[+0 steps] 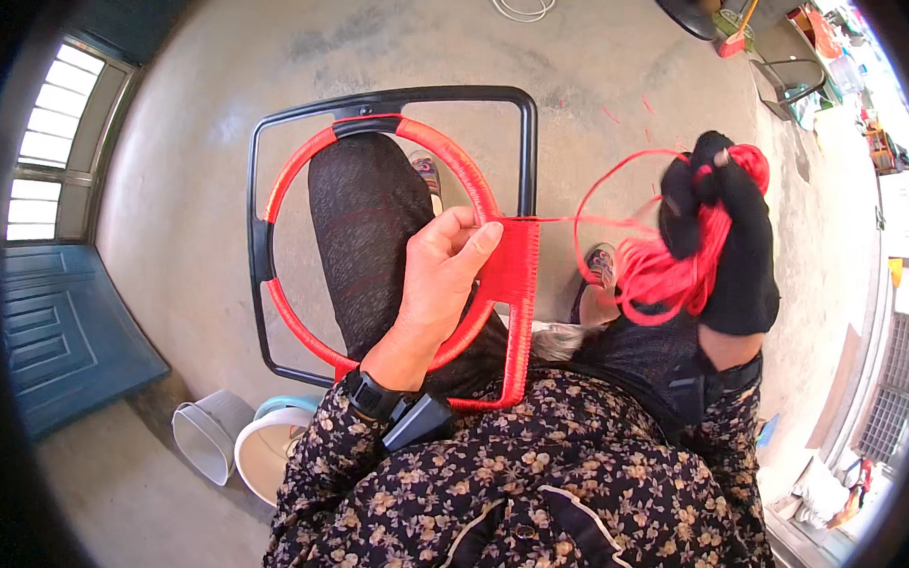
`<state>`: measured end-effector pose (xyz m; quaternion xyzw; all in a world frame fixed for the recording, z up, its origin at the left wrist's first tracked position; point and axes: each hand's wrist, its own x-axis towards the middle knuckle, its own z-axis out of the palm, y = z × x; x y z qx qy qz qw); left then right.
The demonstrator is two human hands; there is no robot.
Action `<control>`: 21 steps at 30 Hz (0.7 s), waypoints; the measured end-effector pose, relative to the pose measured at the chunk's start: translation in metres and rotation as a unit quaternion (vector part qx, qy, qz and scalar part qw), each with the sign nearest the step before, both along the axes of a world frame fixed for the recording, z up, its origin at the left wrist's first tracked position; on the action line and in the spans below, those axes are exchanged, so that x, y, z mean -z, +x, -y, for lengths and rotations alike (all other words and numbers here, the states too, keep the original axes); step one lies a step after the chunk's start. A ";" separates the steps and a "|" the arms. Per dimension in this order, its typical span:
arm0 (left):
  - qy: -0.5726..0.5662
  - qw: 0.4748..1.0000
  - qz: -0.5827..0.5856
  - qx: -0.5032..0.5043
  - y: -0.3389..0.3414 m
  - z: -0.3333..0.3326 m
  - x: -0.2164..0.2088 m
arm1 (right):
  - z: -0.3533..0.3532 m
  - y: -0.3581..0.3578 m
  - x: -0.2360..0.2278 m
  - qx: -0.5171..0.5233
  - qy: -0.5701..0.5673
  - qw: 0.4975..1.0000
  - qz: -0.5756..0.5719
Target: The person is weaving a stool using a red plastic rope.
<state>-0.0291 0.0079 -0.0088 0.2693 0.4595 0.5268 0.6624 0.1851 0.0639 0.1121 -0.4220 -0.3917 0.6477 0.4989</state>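
A black rectangular frame with a ring inside it (531, 146) rests over my lap. Red cord is wound tightly round much of the ring and the frame's near right corner, leaving some black stretches bare. Bare and closed, my left hand (443, 269) pinches the ring's right side beside a flat red-wrapped panel (510, 266). My right hand (722, 228), in a black glove with some fingertips showing, is closed round a loose bundle of red cord (665, 271). A strand runs from that bundle to the panel by my left thumb, and another loops out between the hands.
Two pails, one grey (209, 436) and one cream (263, 458), stand on the floor at lower left. A blue panelled door (67, 331) is at far left. At the top lies a coiled white hose (522, 1). A red broom (733, 41) and cluttered shelves are at upper right.
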 end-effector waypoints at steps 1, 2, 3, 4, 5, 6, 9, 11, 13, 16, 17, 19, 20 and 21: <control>0.017 0.998 0.052 -0.020 -0.002 0.002 0.001 | -0.006 0.004 0.008 0.033 -0.011 0.997 0.075; 0.018 0.998 0.048 -0.021 -0.004 0.005 -0.003 | -0.010 0.010 0.016 0.067 -0.022 0.986 0.149; 0.019 0.997 0.068 -0.030 -0.007 0.006 -0.010 | -0.011 0.027 0.032 0.045 -0.038 0.982 0.179; 0.021 0.995 0.086 -0.038 -0.012 0.005 -0.015 | -0.013 0.044 0.051 0.023 -0.053 0.977 0.207; 0.029 0.994 0.093 -0.042 -0.020 0.007 -0.015 | -0.007 0.047 0.065 0.030 -0.069 0.976 0.204; 0.031 0.995 0.080 -0.049 -0.028 0.008 -0.019 | 0.001 0.050 0.064 -0.004 -0.111 0.964 0.242; 0.011 0.987 0.145 -0.065 -0.055 0.014 -0.034 | 0.028 0.061 0.106 -0.076 -0.158 0.984 0.041; 0.001 0.984 0.163 -0.070 -0.074 0.022 -0.053 | 0.038 0.049 0.109 -0.141 -0.193 0.971 -0.001; -0.003 0.985 0.158 -0.065 -0.097 0.034 -0.061 | 0.039 0.038 0.112 -0.206 -0.193 0.959 0.005; 0.008 0.954 0.298 -0.038 -0.114 0.057 -0.052 | 0.048 0.030 0.106 -0.274 -0.196 0.941 0.017; 0.006 0.960 0.277 -0.037 -0.115 0.064 -0.054 | 0.050 0.030 0.104 -0.302 -0.177 0.936 0.025; -0.002 0.965 0.259 -0.046 -0.115 0.075 -0.055 | 0.055 0.029 0.109 -0.326 -0.169 0.930 0.004; -0.006 0.965 0.257 -0.048 -0.115 0.078 -0.054 | 0.056 0.028 0.107 -0.327 -0.173 0.929 0.001; 0.012 0.960 0.276 -0.035 -0.115 0.081 -0.052 | 0.056 0.028 0.102 -0.323 -0.166 0.931 0.024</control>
